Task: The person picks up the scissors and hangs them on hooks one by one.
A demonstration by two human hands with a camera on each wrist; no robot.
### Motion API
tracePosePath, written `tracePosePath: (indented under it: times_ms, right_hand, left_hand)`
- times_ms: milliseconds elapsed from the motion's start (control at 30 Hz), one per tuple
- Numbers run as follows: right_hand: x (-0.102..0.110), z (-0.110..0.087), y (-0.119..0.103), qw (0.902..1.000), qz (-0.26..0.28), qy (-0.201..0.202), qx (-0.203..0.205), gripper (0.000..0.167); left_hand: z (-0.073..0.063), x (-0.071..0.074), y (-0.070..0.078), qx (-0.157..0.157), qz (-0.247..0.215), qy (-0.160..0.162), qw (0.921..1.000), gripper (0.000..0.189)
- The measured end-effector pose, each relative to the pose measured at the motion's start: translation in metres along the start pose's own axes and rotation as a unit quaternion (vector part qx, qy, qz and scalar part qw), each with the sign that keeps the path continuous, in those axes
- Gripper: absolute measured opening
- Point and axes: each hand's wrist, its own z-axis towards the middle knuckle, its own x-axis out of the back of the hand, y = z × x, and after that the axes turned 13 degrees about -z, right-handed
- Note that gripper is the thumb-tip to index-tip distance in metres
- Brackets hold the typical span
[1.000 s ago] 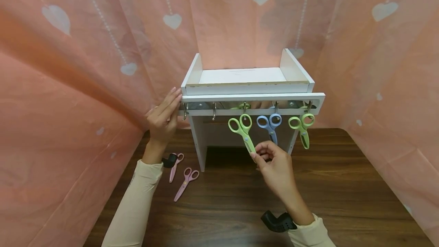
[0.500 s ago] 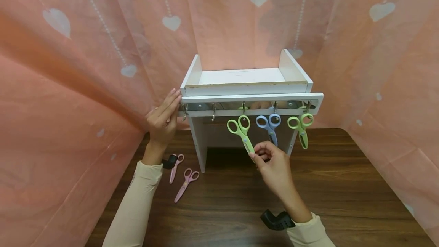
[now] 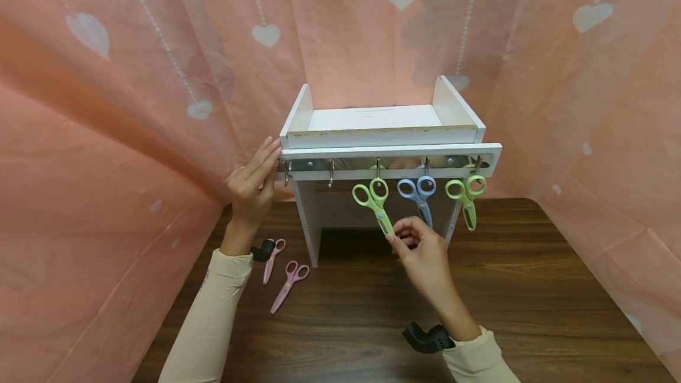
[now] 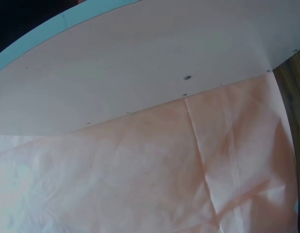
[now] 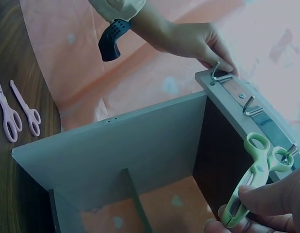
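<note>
My right hand (image 3: 422, 253) pinches light green scissors (image 3: 379, 208) by the blade end. In the right wrist view, the tip of the middle hook (image 5: 291, 149) shows at one finger ring of these green scissors (image 5: 258, 167). With fingers straight, my left hand (image 3: 250, 185) rests on the left end of the white hook rail (image 3: 393, 151). Blue scissors (image 3: 417, 191) hang on the hook to the right, and a second green pair (image 3: 467, 194) hangs on the rightmost one. Two hooks on the left, including the leftmost hook (image 3: 286, 173), carry nothing.
Two pairs of pink scissors lie on the wooden table, the nearer pink pair (image 3: 289, 287) and the farther pink pair (image 3: 272, 262), left of the white shelf's side panel (image 3: 308, 223). A pink curtain (image 3: 340, 46) with hearts surrounds the table.
My right hand has shifted very slightly up and left along the green scissors' blades. The left hand stays in place on the rail.
</note>
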Motion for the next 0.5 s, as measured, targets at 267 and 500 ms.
tracePosePath:
  times_ms: [267,500]
  right_hand:
    - [-0.0034,0.0011,0.0050,1.0000,-0.001,0.000,0.000,0.016]
    - [-0.0049,0.0012,0.0076,0.9999,0.004,0.000,-0.010,0.009]
  left_hand:
    - [0.0005,-0.0013,0.0016,0.005,0.005,0.005,1.0000,0.028]
    - [0.0012,-0.0012,0.0011,0.006,0.001,0.003,1.0000,0.029]
